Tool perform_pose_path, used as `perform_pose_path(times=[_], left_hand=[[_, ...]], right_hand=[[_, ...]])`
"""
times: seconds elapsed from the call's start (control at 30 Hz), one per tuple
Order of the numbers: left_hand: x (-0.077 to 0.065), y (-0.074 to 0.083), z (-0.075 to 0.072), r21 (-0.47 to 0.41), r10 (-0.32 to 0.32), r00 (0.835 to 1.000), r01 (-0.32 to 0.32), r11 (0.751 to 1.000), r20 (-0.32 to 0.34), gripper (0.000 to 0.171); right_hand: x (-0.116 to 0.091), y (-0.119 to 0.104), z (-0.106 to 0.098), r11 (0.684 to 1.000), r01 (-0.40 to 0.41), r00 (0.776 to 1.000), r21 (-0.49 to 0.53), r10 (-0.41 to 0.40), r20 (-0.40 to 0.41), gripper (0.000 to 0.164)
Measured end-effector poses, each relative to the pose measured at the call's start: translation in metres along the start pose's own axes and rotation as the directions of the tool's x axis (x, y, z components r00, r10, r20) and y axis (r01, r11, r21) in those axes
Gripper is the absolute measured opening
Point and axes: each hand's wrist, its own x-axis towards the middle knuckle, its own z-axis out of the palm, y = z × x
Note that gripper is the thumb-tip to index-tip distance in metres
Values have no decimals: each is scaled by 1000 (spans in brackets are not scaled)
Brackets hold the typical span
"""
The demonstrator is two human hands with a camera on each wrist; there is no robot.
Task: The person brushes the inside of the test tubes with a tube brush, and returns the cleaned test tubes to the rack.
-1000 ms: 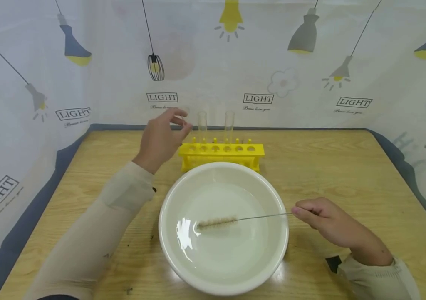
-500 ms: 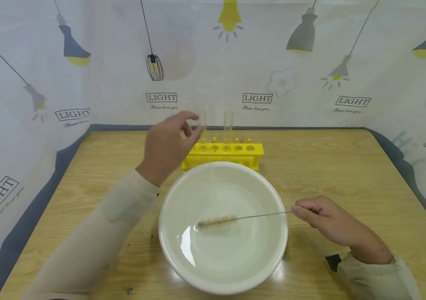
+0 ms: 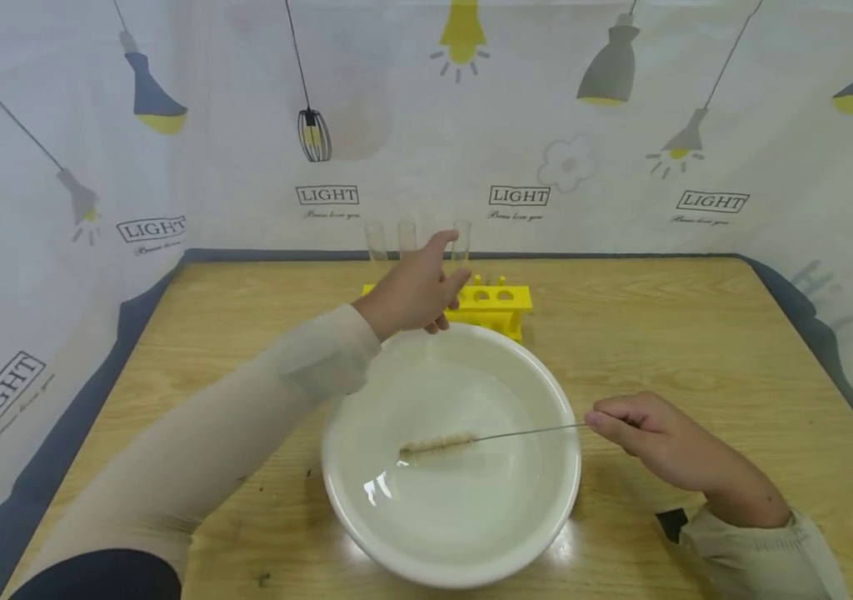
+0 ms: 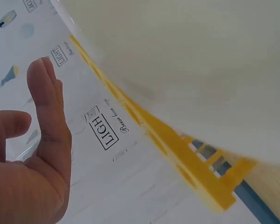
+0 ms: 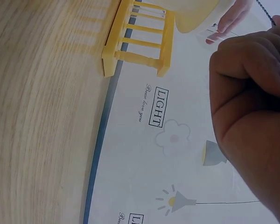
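Since the earlier frame, the left hand (image 3: 415, 292) has moved rightward, near the rightmost tube (image 3: 463, 252), thumb and index finger apart. The basin (image 3: 451, 577) with water must be heavy. Behind it, the rack (image 3: 492, 305) seems light and stiff. Over the basin, the right hand (image 3: 651, 437) pinches the brush (image 3: 437, 446) by its thin, probably springy wire. All three tubes (image 3: 407, 237) stand in the rack, likely fragile and slippery; hold them gently near the top.

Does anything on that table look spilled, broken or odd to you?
Nothing looks spilled or broken. A small dark mark on the wooden table, left of the white basin, interrupts the pale grain; I can't tell whether it's dirt or a knot.
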Motion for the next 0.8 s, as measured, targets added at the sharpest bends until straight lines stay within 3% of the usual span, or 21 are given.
perform_pose_path(times=[0.27, 0.53, 0.63, 0.8], left_hand=[[7, 3, 9, -49, -16, 999, 14, 999, -31, 35], [0, 6, 2, -19, 113, 988, -116, 993, -105, 33], [-8, 9, -3, 24, 186, 971, -184, 983, -154, 34], [-27, 10, -14, 43, 307, 921, -306, 951, -242, 32]], right_hand=[[-1, 0, 0, 1000, -13, 1000, -14, 13, -7, 39], [-2, 1, -2, 1000, -18, 1000, -8, 18, -11, 39], [-2, 1, -3, 1000, -27, 1000, -15, 27, -16, 39], [-5, 3, -6, 999, -42, 998, -26, 41, -47, 39]])
